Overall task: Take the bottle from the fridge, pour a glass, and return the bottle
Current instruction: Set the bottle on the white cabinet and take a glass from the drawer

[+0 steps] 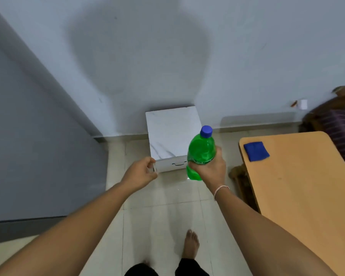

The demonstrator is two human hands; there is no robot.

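Observation:
A green plastic bottle (202,149) with a blue cap is held upright in my right hand (210,171), which wraps its lower half. It hangs in front of the right side of a small white fridge (172,134) with a marble-look top, standing on the floor against the wall. My left hand (140,172) is closed around the front left corner of the fridge, at the edge of its door. The door front shows only as a narrow white strip with a dark mark. No glass is in view.
A wooden table (303,186) stands to the right with a blue cloth (256,151) near its far corner. Dark furniture with striped fabric (337,122) lies behind it. A grey wall panel (28,136) fills the left. My bare foot (191,244) is on the tiled floor.

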